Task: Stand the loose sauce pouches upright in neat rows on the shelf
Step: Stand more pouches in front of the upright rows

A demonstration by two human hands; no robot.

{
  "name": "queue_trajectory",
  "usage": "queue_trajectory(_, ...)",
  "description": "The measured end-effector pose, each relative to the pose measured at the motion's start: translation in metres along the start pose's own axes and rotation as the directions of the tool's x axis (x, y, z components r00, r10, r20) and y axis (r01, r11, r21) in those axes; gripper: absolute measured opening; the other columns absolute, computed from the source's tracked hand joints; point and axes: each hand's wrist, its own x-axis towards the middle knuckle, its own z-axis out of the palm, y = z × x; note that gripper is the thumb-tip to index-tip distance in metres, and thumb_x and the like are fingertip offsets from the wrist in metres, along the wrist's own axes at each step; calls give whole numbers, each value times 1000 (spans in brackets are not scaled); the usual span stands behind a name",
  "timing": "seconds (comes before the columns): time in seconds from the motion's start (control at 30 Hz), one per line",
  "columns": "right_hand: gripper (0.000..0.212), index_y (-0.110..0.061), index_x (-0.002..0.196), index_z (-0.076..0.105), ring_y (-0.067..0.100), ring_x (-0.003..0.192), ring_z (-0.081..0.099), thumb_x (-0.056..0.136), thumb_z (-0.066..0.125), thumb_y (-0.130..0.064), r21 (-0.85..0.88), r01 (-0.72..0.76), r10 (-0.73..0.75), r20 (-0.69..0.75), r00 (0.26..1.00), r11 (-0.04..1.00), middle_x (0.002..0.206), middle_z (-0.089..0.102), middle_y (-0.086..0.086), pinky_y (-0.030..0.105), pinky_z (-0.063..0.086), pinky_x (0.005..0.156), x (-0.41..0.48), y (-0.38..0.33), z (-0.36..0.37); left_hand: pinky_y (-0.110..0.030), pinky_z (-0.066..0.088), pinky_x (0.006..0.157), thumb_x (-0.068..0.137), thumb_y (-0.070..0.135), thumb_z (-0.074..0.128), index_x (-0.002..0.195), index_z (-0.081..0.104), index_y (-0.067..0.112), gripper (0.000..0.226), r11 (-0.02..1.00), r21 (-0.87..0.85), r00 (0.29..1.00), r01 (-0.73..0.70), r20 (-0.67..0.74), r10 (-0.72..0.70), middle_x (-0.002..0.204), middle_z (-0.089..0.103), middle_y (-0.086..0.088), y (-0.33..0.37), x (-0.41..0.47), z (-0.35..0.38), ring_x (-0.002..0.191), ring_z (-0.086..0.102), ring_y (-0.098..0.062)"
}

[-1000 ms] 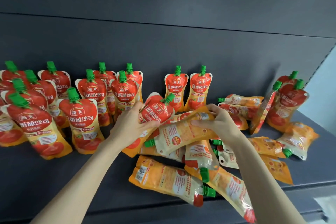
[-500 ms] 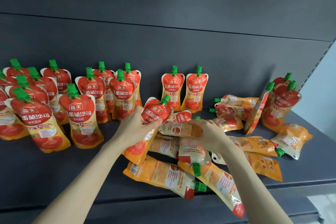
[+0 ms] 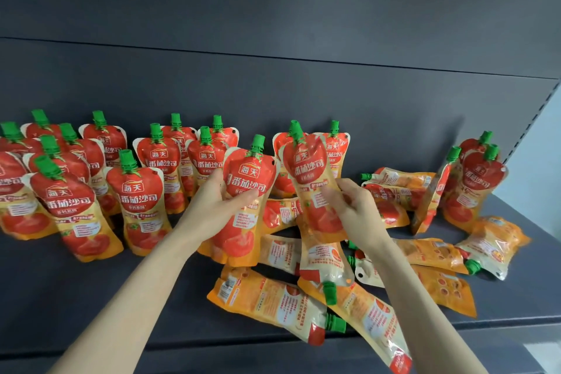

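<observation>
My left hand [image 3: 217, 206] grips a red and orange sauce pouch [image 3: 243, 209] with a green cap, held upright above the dark shelf [image 3: 76, 297]. Beside it, my right hand [image 3: 352, 209] holds a second pouch [image 3: 309, 179] upright by its right edge. Several pouches [image 3: 133, 200] stand in rows on the left half of the shelf. Two more [image 3: 334, 149] stand at the back behind the held ones. Under and to the right of my hands, several loose pouches [image 3: 273, 304] lie flat in a heap.
The shelf's dark back panel [image 3: 273, 85] rises behind the rows. At the far right a few pouches [image 3: 479, 185] stand or lean near the perforated upright [image 3: 543, 106]. Bare shelf surface shows at the front left. The shelf's front edge [image 3: 212, 349] runs below the heap.
Both hands have lifted from the heap. The left hand's pouch went from tilted to upright. The right hand has raised a pouch from lying flat to standing beside it.
</observation>
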Motion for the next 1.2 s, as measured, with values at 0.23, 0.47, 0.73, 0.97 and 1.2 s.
queue_trajectory(0.23, 23, -20, 113, 55, 14, 87, 70, 92, 55, -29, 491, -263, 241, 108, 964, 831, 100, 71, -3, 26, 57, 70, -5, -20, 30, -18, 51, 73, 85, 21, 62, 113, 49, 31, 33, 980, -197, 996, -42, -85, 25, 104, 62, 15, 9, -25, -15, 92, 62, 2)
queue_trajectory(0.47, 27, -22, 104, 57, 13, 86, 70, 81, 69, -18, 452, -185, 113, 183, 977, 872, 96, 71, -3, 23, 56, 67, -21, -36, 84, -32, 53, 81, 79, 18, 69, 99, 61, 32, 26, 965, -255, 957, -59, -288, -18, 99, 70, 9, -15, -64, -56, 95, 65, -7)
queue_trajectory(0.73, 35, -11, 114, 59, 15, 94, 68, 81, 71, -9, 422, -59, -15, 168, 986, 904, 102, 71, 3, 26, 55, 75, -29, -57, 162, -33, 51, 84, 79, 13, 68, 109, 60, 26, 34, 965, -254, 943, -58, -330, -30, 106, 69, 5, -49, -88, -129, 100, 64, -11)
queue_trajectory(0.97, 42, -14, 121, 55, 13, 101, 66, 81, 71, -13, 299, -123, 66, 194, 979, 946, 110, 69, 2, 31, 55, 87, -38, -53, 213, -21, 51, 80, 82, 13, 66, 108, 58, 33, 34, 964, -258, 981, -57, -195, 5, 105, 68, 14, -87, -81, -166, 102, 62, -3)
queue_trajectory(1.2, 48, -21, 121, 52, 7, 106, 61, 79, 73, -11, 68, -80, 69, 154, 986, 994, 112, 65, -8, 26, 51, 90, -47, -49, 219, -10, 49, 75, 76, 4, 72, 105, 51, 39, 50, 990, -139, 997, -27, -70, 17, 107, 61, 17, -120, -87, -171, 97, 60, 8)
